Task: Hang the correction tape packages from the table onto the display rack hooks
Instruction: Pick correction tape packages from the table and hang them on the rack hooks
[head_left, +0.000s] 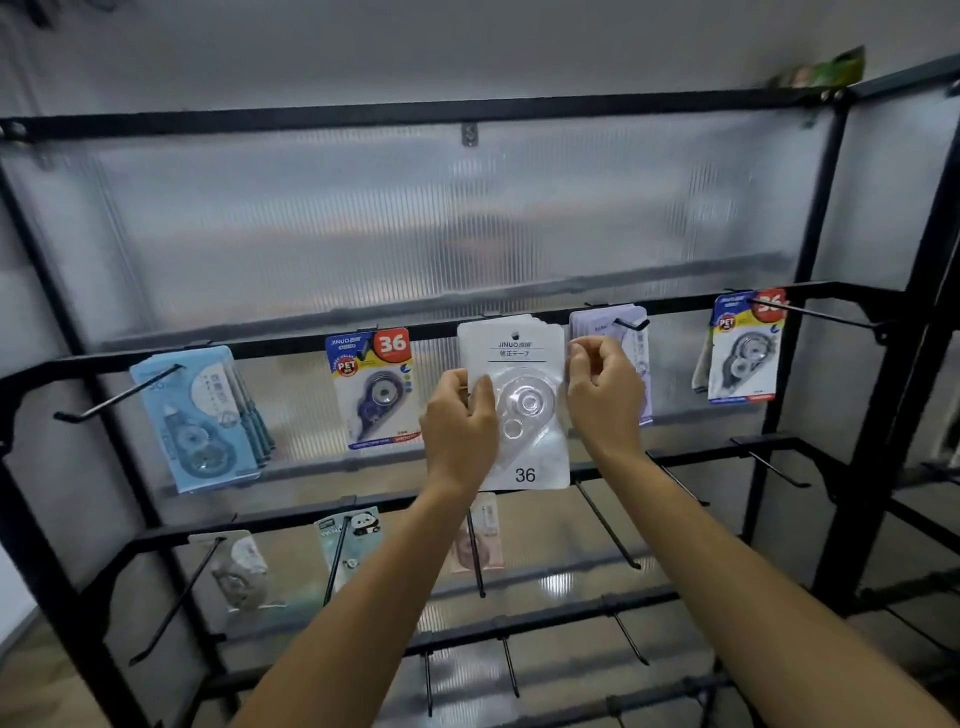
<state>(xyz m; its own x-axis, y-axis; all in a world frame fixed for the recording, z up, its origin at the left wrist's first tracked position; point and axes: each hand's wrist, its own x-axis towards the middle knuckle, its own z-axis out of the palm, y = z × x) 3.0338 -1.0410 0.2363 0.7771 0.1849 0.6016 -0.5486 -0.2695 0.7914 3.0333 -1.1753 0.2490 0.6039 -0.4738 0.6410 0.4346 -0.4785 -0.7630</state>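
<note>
A white correction tape package, marked 36, hangs in front of a stack of like packages at the middle of the black display rack. My left hand grips its left edge, thumb on the front. My right hand has curled fingers at the package's upper right edge; whether it pinches the card I cannot tell. The hook under the hang hole is hidden by the card.
On the same rail hang light blue packages, a blue-and-red package, lilac packages behind my right hand and another blue-and-red package. Lower rails carry a few packages and several bare hooks sticking forward.
</note>
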